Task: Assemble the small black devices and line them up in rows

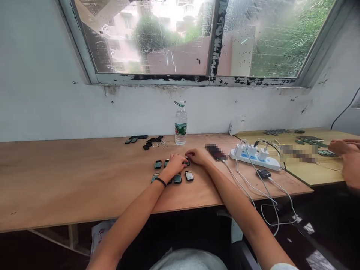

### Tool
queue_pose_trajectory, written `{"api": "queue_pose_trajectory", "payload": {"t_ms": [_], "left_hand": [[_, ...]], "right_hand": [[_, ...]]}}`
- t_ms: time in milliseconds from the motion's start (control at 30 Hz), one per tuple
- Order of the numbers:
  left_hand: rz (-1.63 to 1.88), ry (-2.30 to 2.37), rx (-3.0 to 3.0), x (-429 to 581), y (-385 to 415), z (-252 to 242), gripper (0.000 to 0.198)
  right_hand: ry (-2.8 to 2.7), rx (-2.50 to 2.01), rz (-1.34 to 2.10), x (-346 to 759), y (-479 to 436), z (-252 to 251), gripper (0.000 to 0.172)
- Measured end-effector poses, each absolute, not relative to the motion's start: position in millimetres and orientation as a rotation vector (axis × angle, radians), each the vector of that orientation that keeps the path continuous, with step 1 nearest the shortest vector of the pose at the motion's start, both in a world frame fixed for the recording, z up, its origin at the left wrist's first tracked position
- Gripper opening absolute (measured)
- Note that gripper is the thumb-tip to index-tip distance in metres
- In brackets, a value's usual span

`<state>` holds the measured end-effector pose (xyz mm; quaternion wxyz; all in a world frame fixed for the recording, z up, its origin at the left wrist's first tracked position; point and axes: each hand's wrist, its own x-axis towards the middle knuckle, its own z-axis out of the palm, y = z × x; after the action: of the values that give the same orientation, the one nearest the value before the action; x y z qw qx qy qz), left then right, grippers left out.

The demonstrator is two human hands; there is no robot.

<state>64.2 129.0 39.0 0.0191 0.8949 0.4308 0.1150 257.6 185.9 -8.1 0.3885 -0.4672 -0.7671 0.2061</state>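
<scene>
water bottle [180,125] upright by wall; white power strip [254,156] right; window [197,37] above

Just one view, worn on the head. Looking forward and a little down from a seat at the bench [70,176]. Facing the white wall [42,105] and the window [157,37] straight ahead. Near enough to see the left hand [176,163] and the right hand [197,155] in the middle, both arms stretched out. Wide enough to take in a second table [309,176] and another person's hand [341,147] far on the right.
</scene>
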Motion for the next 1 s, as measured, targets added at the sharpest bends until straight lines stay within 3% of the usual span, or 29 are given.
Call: {"api": "queue_pose_trajectory", "payload": {"t_ms": [167,333,500,633,733,900,1000], "left_hand": [[0.515,1.316,2.724,52,126,57,0.035],[0.763,1.291,2.540,2,93,74,0.025],[0.853,1.568,2.446,-51,39,50,0.014],[0.845,1.765,2.407,-62,17,27,0.023],[0.794,1.782,2.445,-60,17,16,0.021],[0.852,1.746,2.426,-67,25,5,0.017],[0.915,1.658,2.354,-78,25,5,0.017]], "right_hand": [[-1.839,-1.183,0.421,260,184,-3,0.021],[-1.819,-1.158,0.387,259,169,9,0.018],[-1.979,-0.902,0.436,224,137,41,0.019],[-2.403,-0.708,0.654,174,117,61,0.015],[-2.647,-0.789,0.773,141,112,64,0.021],[-2.796,-0.932,0.696,116,114,58,0.009],[-2.794,-0.972,0.759,110,115,56,0.015]]}}
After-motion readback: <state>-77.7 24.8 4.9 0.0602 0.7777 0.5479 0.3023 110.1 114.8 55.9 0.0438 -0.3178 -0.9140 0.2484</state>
